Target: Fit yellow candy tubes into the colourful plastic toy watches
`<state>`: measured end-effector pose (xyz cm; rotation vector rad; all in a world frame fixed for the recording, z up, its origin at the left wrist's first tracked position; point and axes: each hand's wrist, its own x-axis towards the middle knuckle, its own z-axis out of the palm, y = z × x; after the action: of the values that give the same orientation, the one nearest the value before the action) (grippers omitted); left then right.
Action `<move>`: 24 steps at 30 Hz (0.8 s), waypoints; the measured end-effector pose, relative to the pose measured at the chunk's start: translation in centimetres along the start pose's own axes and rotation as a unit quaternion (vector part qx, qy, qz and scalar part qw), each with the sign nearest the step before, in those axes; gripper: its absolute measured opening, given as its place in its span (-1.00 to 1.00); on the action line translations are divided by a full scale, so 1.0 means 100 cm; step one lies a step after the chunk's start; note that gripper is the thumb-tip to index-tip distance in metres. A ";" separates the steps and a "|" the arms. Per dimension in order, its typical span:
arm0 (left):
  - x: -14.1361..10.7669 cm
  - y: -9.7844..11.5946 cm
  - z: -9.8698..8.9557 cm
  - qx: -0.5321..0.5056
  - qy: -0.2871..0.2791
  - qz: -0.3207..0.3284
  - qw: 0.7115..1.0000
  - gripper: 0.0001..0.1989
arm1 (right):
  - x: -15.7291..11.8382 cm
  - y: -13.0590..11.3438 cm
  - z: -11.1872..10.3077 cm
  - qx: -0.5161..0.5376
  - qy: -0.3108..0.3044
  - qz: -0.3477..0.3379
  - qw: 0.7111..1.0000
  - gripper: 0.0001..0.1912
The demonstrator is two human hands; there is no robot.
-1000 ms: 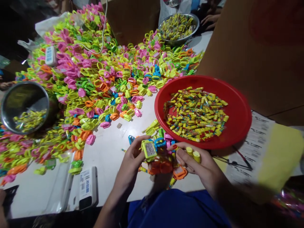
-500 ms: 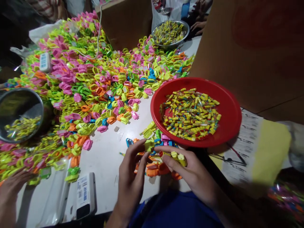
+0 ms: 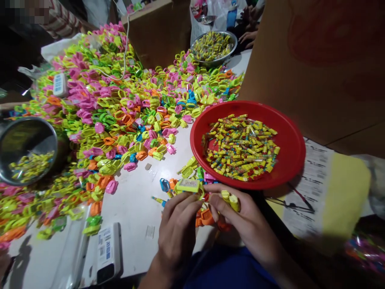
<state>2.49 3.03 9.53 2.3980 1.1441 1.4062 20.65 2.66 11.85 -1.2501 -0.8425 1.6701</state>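
Observation:
My left hand (image 3: 179,224) pinches a yellow-green plastic watch-like piece (image 3: 188,185) whose flat face is turned up. Beside it, my right hand (image 3: 245,216) holds several small yellow wrapped sticks (image 3: 231,200) against the palm, its thumb and index finger pressed together near the strap of that piece. Below the hands lie orange pieces (image 3: 207,216), partly covered by the fingers. A blue piece (image 3: 164,184) rests just left of them on the white table (image 3: 135,208).
A red basin (image 3: 293,160) of yellow sticks stands right of centre. Colourful plastic pieces (image 3: 99,116) form a heap at left. Metal bowls stand at left (image 3: 55,136) and back (image 3: 234,46). A white device (image 3: 108,251) lies front left; glasses (image 3: 300,204) rest on papers at right.
My left hand has closed in toward my right, and the yellow-green piece now shows its flat face. Another person's hand at the lower left has mostly left the view.

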 end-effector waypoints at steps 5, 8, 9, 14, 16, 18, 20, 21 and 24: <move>-0.003 -0.001 0.000 0.021 -0.008 0.010 1.000 -0.60 | 0.000 0.001 0.001 -0.017 0.015 -0.002 1.000 -0.28; -0.002 -0.001 -0.002 0.022 -0.016 0.012 1.000 -0.61 | 0.002 0.003 0.001 -0.022 0.018 -0.008 1.000 -0.33; -0.001 0.000 -0.002 0.022 -0.017 0.015 0.999 -0.62 | 0.002 0.004 0.001 -0.026 0.022 -0.016 0.999 -0.35; 0.006 0.001 -0.001 0.041 -0.017 0.043 0.998 -0.70 | 0.002 0.003 0.000 -0.071 0.034 -0.043 0.996 -0.37; 0.007 0.000 -0.001 0.056 -0.021 0.052 0.997 -0.75 | 0.003 0.000 0.000 -0.089 0.043 -0.058 0.993 -0.41; 0.007 -0.001 -0.001 0.077 -0.027 0.064 0.995 -0.78 | 0.005 0.000 0.000 -0.110 0.044 -0.071 0.990 -0.45; 0.007 -0.004 -0.001 0.110 -0.039 0.081 0.990 -0.79 | 0.009 0.002 0.000 -0.121 0.041 -0.065 0.990 -0.46; 0.006 -0.006 -0.002 0.127 -0.047 0.092 0.987 -0.77 | 0.012 0.005 0.000 -0.120 0.040 -0.058 0.990 -0.45; 0.005 -0.012 -0.005 0.146 -0.080 0.128 0.978 -0.71 | 0.018 0.019 -0.004 -0.104 0.042 -0.030 0.993 -0.41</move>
<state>1.58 4.11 9.62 2.8940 1.1009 1.1446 20.38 3.57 9.39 -1.4114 -1.0113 1.5006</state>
